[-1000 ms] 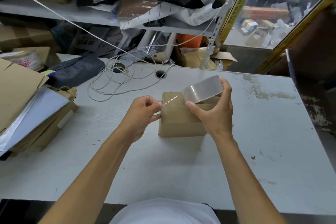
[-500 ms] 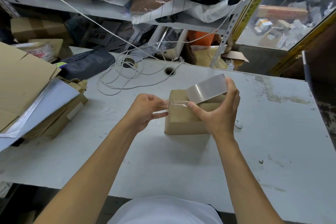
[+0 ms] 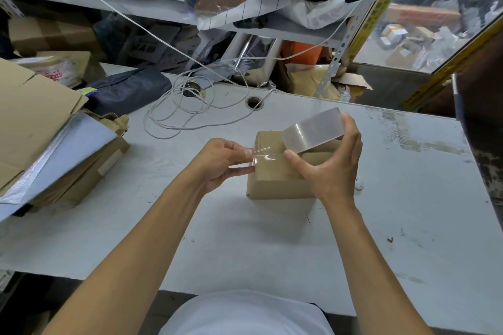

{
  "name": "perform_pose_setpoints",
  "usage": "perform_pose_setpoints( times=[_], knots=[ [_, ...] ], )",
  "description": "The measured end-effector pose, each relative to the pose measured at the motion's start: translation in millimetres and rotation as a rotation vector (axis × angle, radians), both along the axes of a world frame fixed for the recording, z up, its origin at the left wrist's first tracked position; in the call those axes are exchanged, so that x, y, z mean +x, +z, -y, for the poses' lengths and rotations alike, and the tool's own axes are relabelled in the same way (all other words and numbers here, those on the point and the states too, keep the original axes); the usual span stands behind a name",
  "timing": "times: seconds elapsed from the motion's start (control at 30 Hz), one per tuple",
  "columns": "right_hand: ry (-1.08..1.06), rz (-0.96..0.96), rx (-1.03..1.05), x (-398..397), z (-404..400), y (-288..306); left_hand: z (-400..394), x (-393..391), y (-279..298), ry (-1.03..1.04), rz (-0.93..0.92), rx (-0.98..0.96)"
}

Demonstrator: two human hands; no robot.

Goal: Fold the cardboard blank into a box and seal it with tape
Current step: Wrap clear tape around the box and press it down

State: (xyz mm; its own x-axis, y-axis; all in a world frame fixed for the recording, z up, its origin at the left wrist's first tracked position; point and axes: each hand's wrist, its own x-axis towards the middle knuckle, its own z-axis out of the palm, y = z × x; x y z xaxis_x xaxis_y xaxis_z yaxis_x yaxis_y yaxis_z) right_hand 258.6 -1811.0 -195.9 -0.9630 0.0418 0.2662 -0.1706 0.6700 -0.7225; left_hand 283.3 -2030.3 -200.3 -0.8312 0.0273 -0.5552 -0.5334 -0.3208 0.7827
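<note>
A small brown cardboard box [image 3: 275, 179] stands folded on the white table, its top flaps closed. Above its top, my right hand [image 3: 333, 168] grips a roll of clear tape [image 3: 313, 132], tilted up to the right. A short strip of clear tape [image 3: 262, 156] runs from the roll leftward over the box's left top edge. My left hand [image 3: 221, 162] pinches the free end of that strip between thumb and fingers, just left of the box.
A stack of flat cardboard and white sheets [image 3: 40, 128] fills the table's left side. A coiled white cable [image 3: 187, 106] and a cable hole [image 3: 254, 102] lie behind the box. Cluttered shelves [image 3: 163, 8] rise at the back. A bare stretch of table [image 3: 408, 198] lies right.
The strip between my hands has grown a little longer and lies flatter over the box's left edge. The view has shifted slightly; the box has not moved on the table.
</note>
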Motion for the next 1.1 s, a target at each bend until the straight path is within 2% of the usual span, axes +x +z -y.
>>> perform_pose_setpoints(
  times=[0.53,0.9,1.1],
  knots=[
    [-0.004,0.005,0.107,-1.5,5.8,6.2,8.5,-4.5,-10.9,-0.052,0.157,0.231],
    [0.033,0.009,0.027,2.1,10.4,-0.6,9.1,-1.6,-19.1,-0.002,0.099,0.238],
    [0.038,-0.063,-0.006,1.8,11.4,1.9,10.3,1.3,-23.5,-0.037,0.049,0.203]
  ],
)
